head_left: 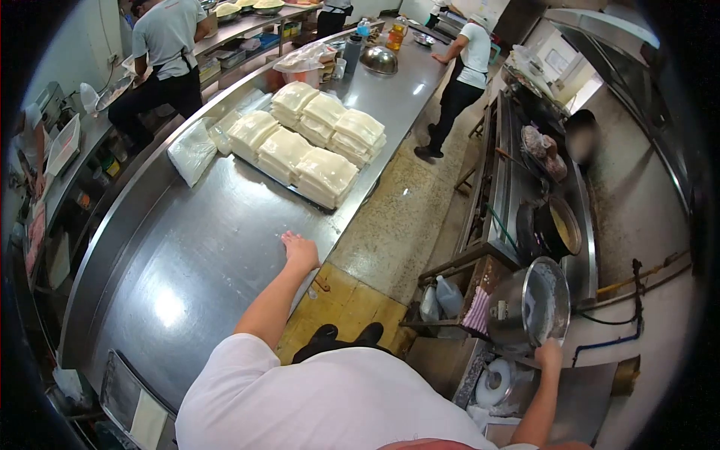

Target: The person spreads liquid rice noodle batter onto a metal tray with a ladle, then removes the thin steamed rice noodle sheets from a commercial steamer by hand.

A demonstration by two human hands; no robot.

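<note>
My left hand [300,250] rests on the steel table [195,247] near its right edge, fingers spread, with nothing in it. Beyond it, several stacks of pale flat sheets [285,154] lie on a dark tray. On the other side, my right hand [548,352] is closed at the near rim of a large steel pot [517,304], which is tilted so that its opening faces right. White residue coats the inside of the pot. A clear plastic bag [193,152] lies beside the stacks.
People stand at the back left [169,52] and back right [469,56]. A metal bowl [379,60] sits on the far table. Woks and a dark pot [559,225] line the stove at right. A tray with a pale sheet [150,420] is at lower left.
</note>
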